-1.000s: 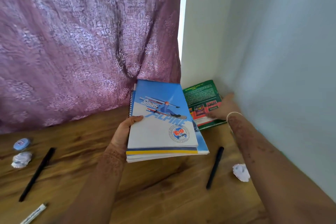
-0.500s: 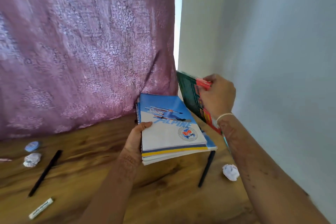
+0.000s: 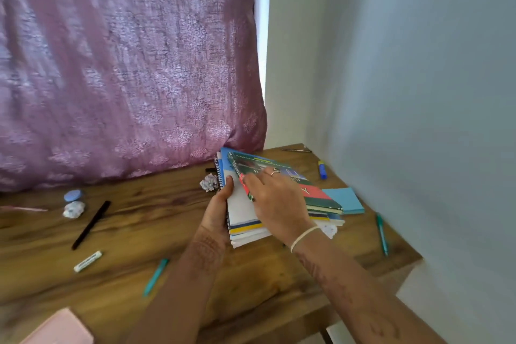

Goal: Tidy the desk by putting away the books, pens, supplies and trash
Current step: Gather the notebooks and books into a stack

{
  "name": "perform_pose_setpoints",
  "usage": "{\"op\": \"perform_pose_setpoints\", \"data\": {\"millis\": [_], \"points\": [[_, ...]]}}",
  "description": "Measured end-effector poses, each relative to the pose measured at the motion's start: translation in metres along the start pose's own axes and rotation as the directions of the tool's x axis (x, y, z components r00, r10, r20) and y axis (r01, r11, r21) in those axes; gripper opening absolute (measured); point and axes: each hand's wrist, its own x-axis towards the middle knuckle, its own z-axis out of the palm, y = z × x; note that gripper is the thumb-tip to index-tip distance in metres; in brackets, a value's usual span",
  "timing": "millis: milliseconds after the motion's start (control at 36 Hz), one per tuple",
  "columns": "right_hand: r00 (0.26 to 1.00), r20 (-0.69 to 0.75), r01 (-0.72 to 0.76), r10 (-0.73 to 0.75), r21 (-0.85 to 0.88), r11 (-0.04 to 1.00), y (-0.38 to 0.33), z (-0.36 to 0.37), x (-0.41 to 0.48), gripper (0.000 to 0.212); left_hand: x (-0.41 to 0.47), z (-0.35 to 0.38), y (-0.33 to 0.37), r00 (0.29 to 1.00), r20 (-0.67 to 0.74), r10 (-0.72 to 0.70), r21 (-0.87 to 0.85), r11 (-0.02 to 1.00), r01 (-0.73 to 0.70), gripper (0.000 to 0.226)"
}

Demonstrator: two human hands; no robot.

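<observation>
A stack of notebooks [image 3: 243, 215] with a blue-and-white spiral one on top lies at the back right of the wooden desk [image 3: 139, 232]. My left hand [image 3: 217, 212] grips the stack's left edge, thumb on the cover. A green-and-red book [image 3: 315, 193] lies on top of the stack. My right hand [image 3: 276, 201] rests flat on that book's near-left part, fingers stretched across the cover. Loose on the desk are a black pen [image 3: 90, 225], two teal pens [image 3: 155, 276] [image 3: 382, 233], a white marker [image 3: 87, 261] and crumpled paper [image 3: 74, 209] [image 3: 208, 182].
A blue sticky-note pad [image 3: 346, 200] lies right of the stack, with a blue marker [image 3: 322, 170] behind it. A blue round eraser [image 3: 73, 195] sits at the left. A pink curtain [image 3: 125, 64] hangs behind the desk and a wall [image 3: 418, 120] stands at the right. A pink item [image 3: 58, 328] shows at the bottom left.
My right hand lifted the green book from the desk corner and laid it on the stack that my left hand holds. The view pulled back, showing more of the desk.
</observation>
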Motion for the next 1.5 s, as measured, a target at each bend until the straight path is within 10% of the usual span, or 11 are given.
{"op": "perform_pose_setpoints", "data": {"millis": [611,917,1083,1306,1417,1500], "points": [[0.959,0.056,0.268,-0.276,0.119,0.956,-0.103,-0.047,-0.040,0.029,-0.105,-0.043,-0.009,0.989,-0.082,0.127,-0.004,0.992,-0.128,0.036],[0.978,0.121,0.124,-0.171,0.322,0.939,-0.153,-0.085,-0.061,0.043,-0.167,-0.059,-0.013,0.991,-0.033,0.126,-0.042,0.991,-0.128,0.041],[0.928,0.338,-0.291,0.158,0.389,0.874,-0.155,-0.117,-0.083,0.043,-0.201,-0.071,-0.029,0.995,-0.042,0.089,0.058,0.995,-0.087,0.036],[0.346,0.713,-0.867,0.610,-0.006,0.499,-0.093,-0.114,-0.125,0.059,-0.221,-0.082,-0.049,0.983,-0.184,0.021,0.082,0.997,-0.006,0.071],[0.023,0.890,-1.000,0.455,0.028,-0.004,-0.067,-0.106,-0.139,0.079,-0.218,-0.081,-0.058,0.983,-0.180,0.035,0.066,0.998,-0.023,0.054],[-0.061,0.964,-0.963,0.259,0.011,-0.268,-0.053,-0.102,-0.144,0.068,-0.210,-0.082,-0.066,0.981,-0.192,0.031,0.072,0.997,-0.017,0.056]]}}
